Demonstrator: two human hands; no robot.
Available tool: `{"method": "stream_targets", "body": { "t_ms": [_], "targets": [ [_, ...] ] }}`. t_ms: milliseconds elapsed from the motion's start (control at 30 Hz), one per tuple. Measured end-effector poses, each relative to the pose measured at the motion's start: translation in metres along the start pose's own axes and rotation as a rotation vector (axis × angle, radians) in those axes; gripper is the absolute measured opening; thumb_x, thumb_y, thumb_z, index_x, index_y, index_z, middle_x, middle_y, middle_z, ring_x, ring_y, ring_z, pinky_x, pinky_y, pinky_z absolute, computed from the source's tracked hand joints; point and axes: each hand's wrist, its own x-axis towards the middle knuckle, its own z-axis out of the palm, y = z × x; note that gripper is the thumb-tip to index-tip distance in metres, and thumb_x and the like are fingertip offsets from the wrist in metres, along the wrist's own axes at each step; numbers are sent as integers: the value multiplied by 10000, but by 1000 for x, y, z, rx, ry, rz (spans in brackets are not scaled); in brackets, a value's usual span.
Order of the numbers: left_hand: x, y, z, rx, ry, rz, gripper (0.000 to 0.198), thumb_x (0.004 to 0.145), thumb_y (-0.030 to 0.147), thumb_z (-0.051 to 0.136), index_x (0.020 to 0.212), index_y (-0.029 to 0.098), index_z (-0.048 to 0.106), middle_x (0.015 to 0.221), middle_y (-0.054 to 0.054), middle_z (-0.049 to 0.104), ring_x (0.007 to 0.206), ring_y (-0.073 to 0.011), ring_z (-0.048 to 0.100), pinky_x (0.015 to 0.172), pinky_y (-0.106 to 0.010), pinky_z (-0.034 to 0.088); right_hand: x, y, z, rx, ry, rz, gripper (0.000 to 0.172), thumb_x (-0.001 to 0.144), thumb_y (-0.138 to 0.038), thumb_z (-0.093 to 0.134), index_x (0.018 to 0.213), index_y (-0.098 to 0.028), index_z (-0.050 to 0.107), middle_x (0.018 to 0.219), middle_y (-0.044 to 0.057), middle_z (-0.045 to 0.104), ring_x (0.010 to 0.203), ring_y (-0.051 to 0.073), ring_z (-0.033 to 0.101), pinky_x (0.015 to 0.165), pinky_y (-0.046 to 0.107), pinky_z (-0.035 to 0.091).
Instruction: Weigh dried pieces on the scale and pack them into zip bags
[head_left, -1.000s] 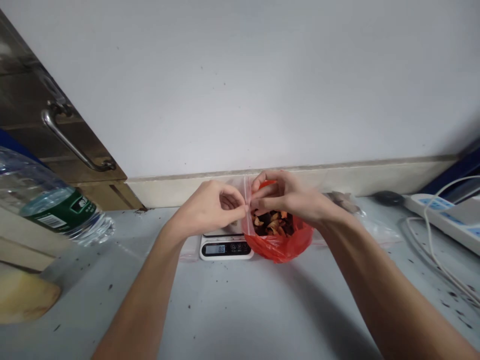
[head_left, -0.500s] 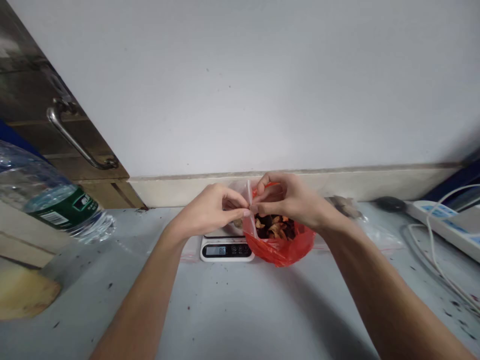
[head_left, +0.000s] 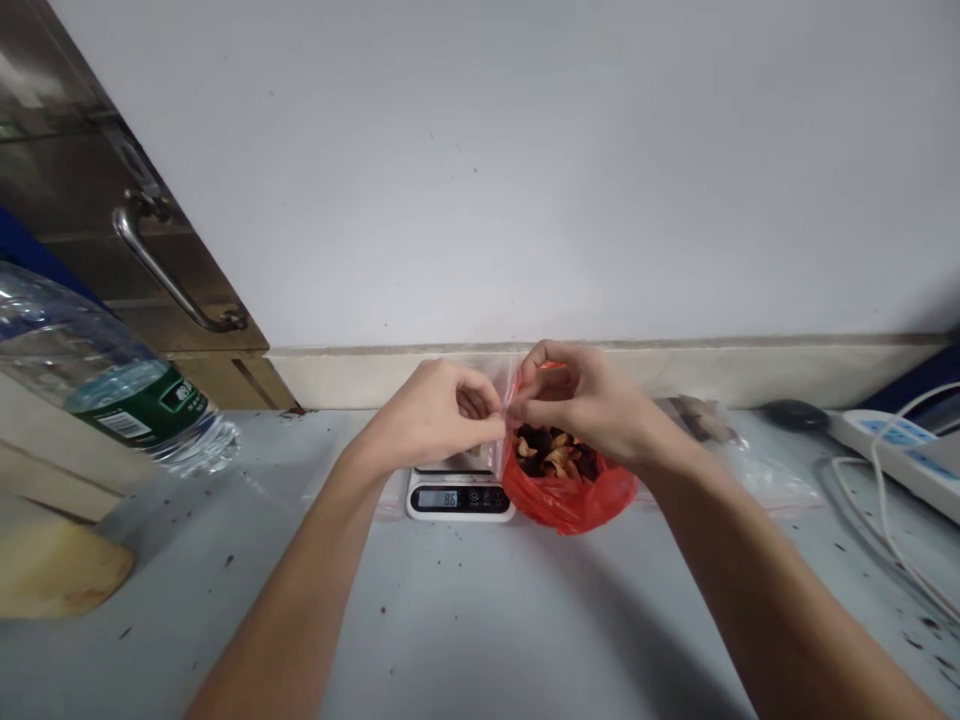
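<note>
A clear plastic zip bag point(head_left: 495, 374) stands on edge above a small white digital scale point(head_left: 460, 516), whose display shows 8.6. My left hand point(head_left: 442, 415) pinches the edge of this bag between thumb and fingers. From the other side, my right hand point(head_left: 577, 400) pinches the same edge, fingertips close to the left ones. Just right of the scale sits a red plastic bag point(head_left: 574, 508), open at the top. Dried brown pieces point(head_left: 559, 455) fill it, partly hidden under my right hand.
A large water bottle point(head_left: 142, 400) and a yellowish object point(head_left: 60, 570) are at the left. Behind the right arm lies a clear bag with brownish contents point(head_left: 701, 415). A black mouse point(head_left: 796, 414), a white device point(head_left: 900, 450) and a white cable point(head_left: 877, 490) are further right.
The view has shifted slightly, so everything sits a little further right. Both hands keep their pinch on the clear bag's edge, and the display still reads 8.6.
</note>
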Motion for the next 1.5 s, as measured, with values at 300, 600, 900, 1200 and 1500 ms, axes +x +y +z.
{"method": "stream_targets", "body": {
  "t_ms": [300, 600, 900, 1200, 1500],
  "targets": [
    [0, 3, 1, -4, 149, -104, 120, 636, 166, 627, 547, 203, 700, 573, 6, 694, 581, -157, 630, 544, -259, 435, -1, -6, 5, -386, 132, 14, 177, 622, -203, 613, 644, -245, 443, 569, -87, 491, 544, 103, 439, 539, 252, 348],
    [4, 2, 1, -71, 461, -50, 71, 648, 187, 698, 590, 195, 738, 625, 3, 739, 639, -162, 687, 618, -250, 523, -1, -1, -3, -627, 238, -237, 119, 752, -146, 565, 784, -223, 650, 977, 59, 741, 861, 199, 668, 768, 305, 494],
    [3, 8, 8, -34, 401, 75, 108, 767, 188, 663, 674, 193, 719, 729, -12, 758, 709, -169, 700, 665, -250, 560, -1, 0, 0, -667, 40, -17, 386, 752, -238, 774, 1131, -202, 716, 945, 52, 785, 866, 241, 718, 733, 321, 546],
    [9, -29, -8, -323, 320, -105, 512, 896, 376, 701, 1376, 223, 607, 1082, -81, 767, 870, -196, 755, 932, -398, 594, -8, 4, -43, -447, -72, -214, 886, 832, -526, 713, 1604, -252, 376, 1202, 97, 758, 1072, 274, 723, 967, 446, 569],
    [24, -21, 17, -430, 475, 44, 422, 810, 279, 779, 1214, 189, 693, 1002, -67, 800, 1028, -231, 762, 957, -375, 600, -26, -6, -95, -609, -237, 9, 478, 767, -695, 707, 616, -241, 707, 625, 37, 663, 575, 181, 566, 510, 305, 454]
  ]
}}
